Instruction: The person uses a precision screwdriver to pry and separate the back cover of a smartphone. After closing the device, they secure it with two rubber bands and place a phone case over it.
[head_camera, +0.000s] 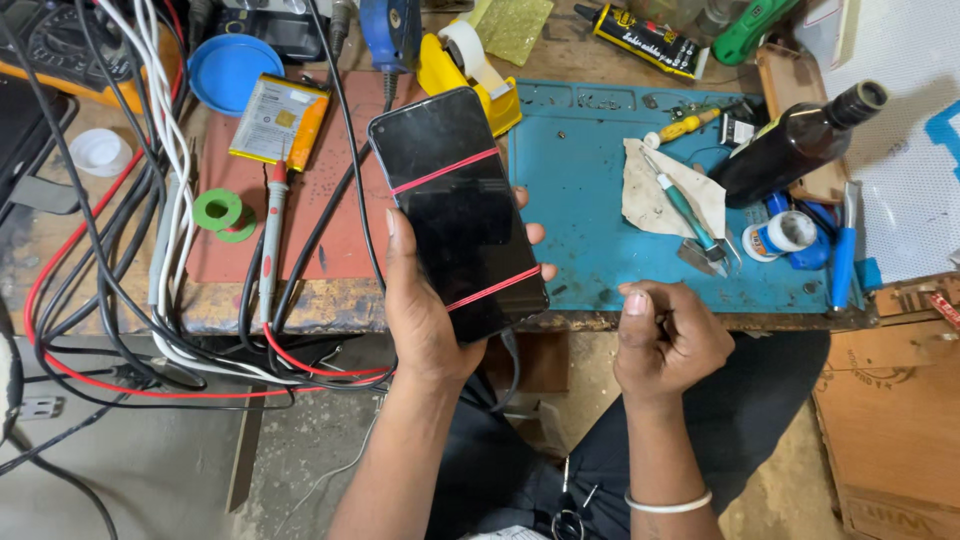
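The left hand (425, 310) gripped one black, glossy, rectangular smartphone (458, 213), fingers wrapped around its edges, and held it screen-up above the near edge of the worn wooden workbench (330, 305). Two thin red rubber bands (445, 171) crossed the phone, one near the top and one near the bottom. The right hand (668, 340) was curled into a loose fist just off the bench edge, thumb on top, and whether it pinched anything could not be told. On the one blue rubber work mat (590, 220) lay one crumpled cream cloth (668, 190) with one teal-handled screwdriver (684, 212) across it, and one dark brown glass bottle (795, 145) lay tilted beside it. On the one reddish mat (330, 220) to the left sat one yellow flat battery pack (278, 120) and one green solder spool (220, 212).
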